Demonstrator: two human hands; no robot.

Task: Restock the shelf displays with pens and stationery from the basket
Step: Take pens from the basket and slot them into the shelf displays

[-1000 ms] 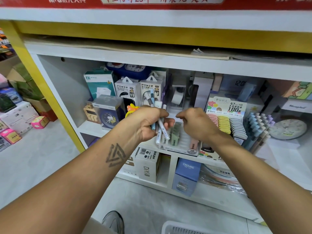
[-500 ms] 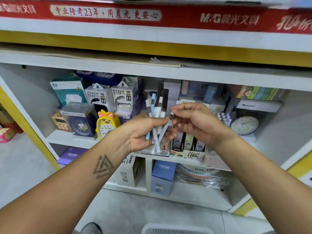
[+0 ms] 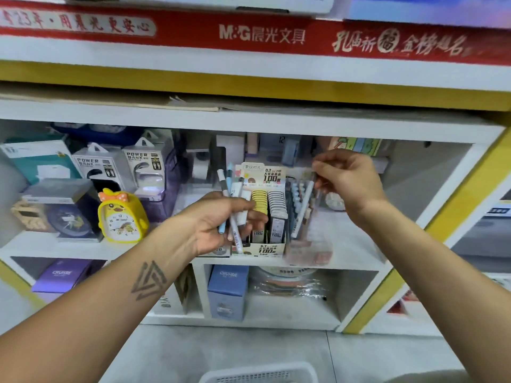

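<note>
My left hand [image 3: 221,222] grips a bunch of pens [image 3: 231,194], white and pale blue, in front of the white shelf [image 3: 348,244]. My right hand [image 3: 348,181] pinches the top of a single white pen [image 3: 302,208] that hangs slanted, up and to the right of the bunch. Behind it stands a display box of pastel pens [image 3: 297,194], and a lead-refill display [image 3: 269,211] sits between my hands. The white basket [image 3: 260,374] shows only its rim at the bottom edge.
Power bank boxes [image 3: 143,167], a yellow duck alarm clock [image 3: 120,217] and a dark blue clock [image 3: 66,217] fill the shelf's left side. Below are purple [image 3: 62,275] and blue [image 3: 226,288] boxes. A red banner [image 3: 249,34] runs across the shelf above.
My right hand has drawn one white pen out of the bunch and carried it right, toward the pastel pen display. The view has shifted right and up.
</note>
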